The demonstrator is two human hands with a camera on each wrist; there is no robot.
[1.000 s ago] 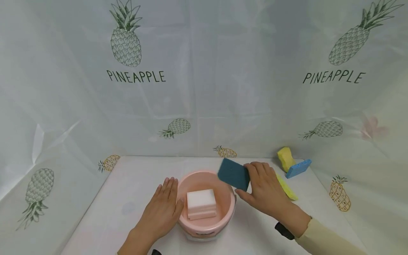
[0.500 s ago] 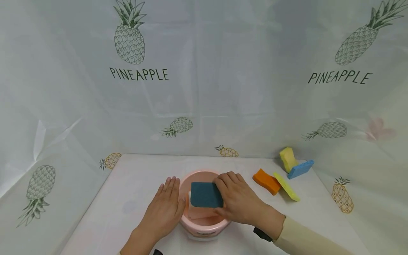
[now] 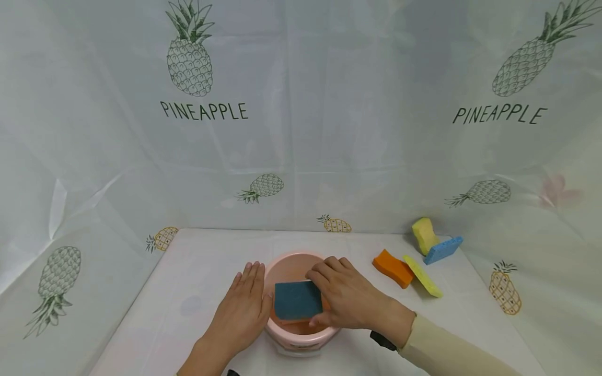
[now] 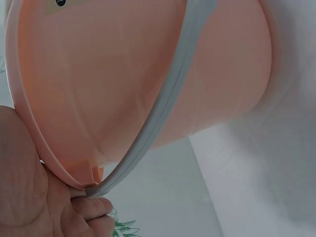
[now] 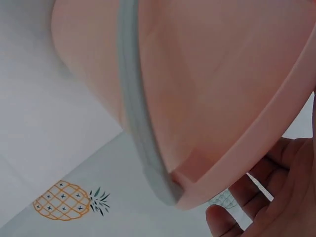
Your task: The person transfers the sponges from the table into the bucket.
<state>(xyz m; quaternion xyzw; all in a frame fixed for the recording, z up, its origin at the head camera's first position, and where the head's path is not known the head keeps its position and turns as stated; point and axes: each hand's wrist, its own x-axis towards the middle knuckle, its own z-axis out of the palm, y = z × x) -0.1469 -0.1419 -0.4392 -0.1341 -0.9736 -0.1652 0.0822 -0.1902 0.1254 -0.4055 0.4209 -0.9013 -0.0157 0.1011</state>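
A pink bucket [image 3: 302, 342] stands on the table. Flat against its left rim lies my left hand [image 3: 241, 313], fingers straight and together; in the left wrist view the hand [image 4: 24, 197] meets the rim near the handle joint. My right hand [image 3: 350, 298] reaches over the right rim and holds a dark teal sponge [image 3: 297, 300] by its right edge, fingers behind and thumb in front. The sponge lies level within the bucket's mouth and hides most of what is under it. Neither wrist view shows the inside of the bucket.
Right of the bucket, an orange sponge [image 3: 392, 268] touches a thin lime-yellow one [image 3: 423, 277]. Farther back, a yellow sponge [image 3: 425, 235] leans by a blue sponge [image 3: 443, 249]. The bucket's grey handle [image 4: 168, 98] hangs down in front. A pineapple-print sheet [image 3: 301, 130] surrounds the table.
My right hand has carried the dark teal sponge leftward from beside the right rim and lowered it over the white block in the bucket, which is now covered. The left hand has stayed put.
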